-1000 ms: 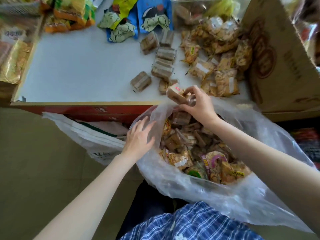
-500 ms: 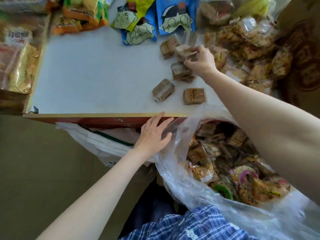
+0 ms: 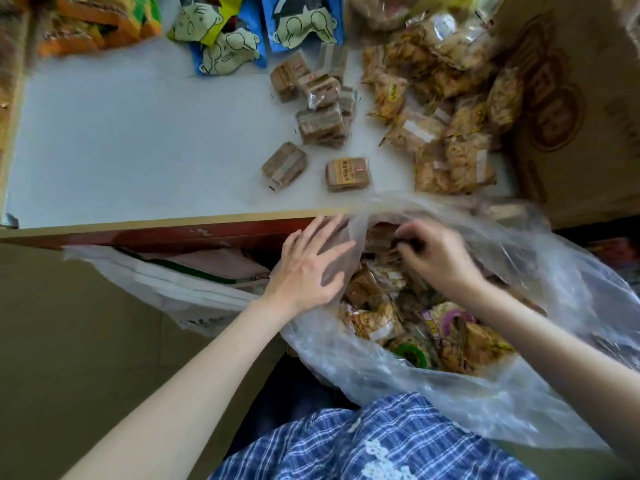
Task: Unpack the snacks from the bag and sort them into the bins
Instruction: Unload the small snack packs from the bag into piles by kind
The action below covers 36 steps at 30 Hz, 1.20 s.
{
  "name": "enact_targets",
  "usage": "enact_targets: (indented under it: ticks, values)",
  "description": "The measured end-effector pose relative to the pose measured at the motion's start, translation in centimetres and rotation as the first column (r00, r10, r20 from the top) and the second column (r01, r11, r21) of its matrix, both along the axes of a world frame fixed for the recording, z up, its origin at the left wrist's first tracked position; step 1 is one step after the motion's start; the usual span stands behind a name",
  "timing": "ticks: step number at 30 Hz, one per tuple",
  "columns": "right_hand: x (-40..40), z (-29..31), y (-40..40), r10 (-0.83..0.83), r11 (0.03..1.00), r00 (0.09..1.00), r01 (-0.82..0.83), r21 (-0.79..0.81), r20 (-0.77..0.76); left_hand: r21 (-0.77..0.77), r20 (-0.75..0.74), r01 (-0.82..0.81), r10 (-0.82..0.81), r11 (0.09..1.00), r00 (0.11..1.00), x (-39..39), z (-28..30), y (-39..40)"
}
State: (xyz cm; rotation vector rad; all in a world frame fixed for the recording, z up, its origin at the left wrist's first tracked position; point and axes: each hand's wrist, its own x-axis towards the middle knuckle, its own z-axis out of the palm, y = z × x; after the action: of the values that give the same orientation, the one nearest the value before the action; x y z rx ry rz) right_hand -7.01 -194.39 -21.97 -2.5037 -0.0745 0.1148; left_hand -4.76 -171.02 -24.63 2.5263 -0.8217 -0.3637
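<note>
Clear thin plastic bag slumped at lower right of frame, mouth gaping toward the surface edge, presumably propped on the lap so both hands can reach in. Packed with mixed wrapped snacks: tan crackers, a purple-ringed packet, a green one near the bottom.

Left hand at centre of frame, fingers spread and straight, palm pressed flat against the bag's near-left wall. Gripping nothing; looks like bracing, to keep the opening wide and the film off the contents.

Right hand inside the mouth, just right of centre, fingers curled down among the packets by the rim. Whether already pinching a packet or only rummaging: cannot tell, fingertips hidden in the pile and blurred.

White surface across the upper half. Sorted by kind, not yet in bins:
- brown block packets clustered upper centre, two strays nearer the edge
- pale crispy packets heaped upper right, against a cardboard box
- blue and yellow cartoon pouches along the top
- orange-green bags at upper left, blurred

Grouping suggests like-with-like staging close to the bag, short reach from mouth to pile.

White folded bag hanging under the surface edge, left of centre. Blue checked cloth at bottom.

Bag well stocked; unpacking judged far from done.
</note>
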Motion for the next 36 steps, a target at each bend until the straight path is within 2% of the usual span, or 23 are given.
enact_targets:
  ticks: [1,3,5,10,17,19,21,24,28,31,33,36]
  values:
    - [-1.2,-1.4,0.3,0.055,0.998,0.991,-0.058,-0.022,-0.125,0.007,0.005,0.004,-0.004,1.0,1.0,-0.3,0.1,-0.1]
    - [-2.7,-4.5,0.9,0.114,0.988,0.896,-0.148,-0.047,-0.429,0.057,-0.006,0.025,-0.025,0.998,1.0,-0.9,0.2,0.0]
    - [-3.0,-7.2,1.4,0.101,0.988,0.813,-0.148,-0.034,-0.574,0.138,-0.053,0.03,-0.023,0.99,0.998,-1.5,0.4,0.2]
    - [-3.0,-7.9,2.6,0.168,0.979,0.802,-0.203,0.003,-0.574,0.281,-0.175,-0.04,0.093,0.959,0.98,-2.5,0.2,1.1]
    - [0.1,1.5,-0.8,0.092,0.97,0.933,-0.005,0.242,-0.349,0.22,-0.197,-0.21,0.255,0.953,0.947,-1.8,-0.2,1.6]
    - [1.7,3.7,-0.9,-0.001,0.895,0.947,0.144,0.422,-0.321,0.182,-0.192,-0.252,0.286,0.95,0.939,-1.5,-0.4,1.7]
    - [3.8,4.7,-0.2,-0.154,0.759,0.937,0.315,0.57,-0.313,0.135,-0.19,-0.284,0.306,0.949,0.933,-1.2,-0.1,1.8]
    - [8.1,3.6,1.6,-0.319,0.604,0.867,0.497,0.622,-0.383,0.081,-0.209,-0.313,0.323,0.946,0.923,-0.7,0.5,1.9]
    - [13.5,1.2,4.5,-0.32,0.487,0.8,0.599,0.636,-0.508,0.067,-0.281,-0.318,0.324,0.946,0.903,-0.5,1.4,2.5]
    - [14.9,0.8,6.2,-0.222,0.409,0.764,0.637,0.654,-0.605,0.088,-0.268,-0.305,0.318,0.948,0.909,-0.6,1.3,2.8]
    - [14.7,0.7,5.9,-0.207,0.457,0.782,0.608,0.649,-0.588,0.09,-0.25,-0.297,0.31,0.951,0.917,-0.5,1.0,2.8]
    - [12.4,1.8,3.3,-0.264,0.735,0.882,0.446,0.511,-0.389,0.053,-0.181,-0.238,0.244,0.97,0.953,-0.3,0.8,2.0]
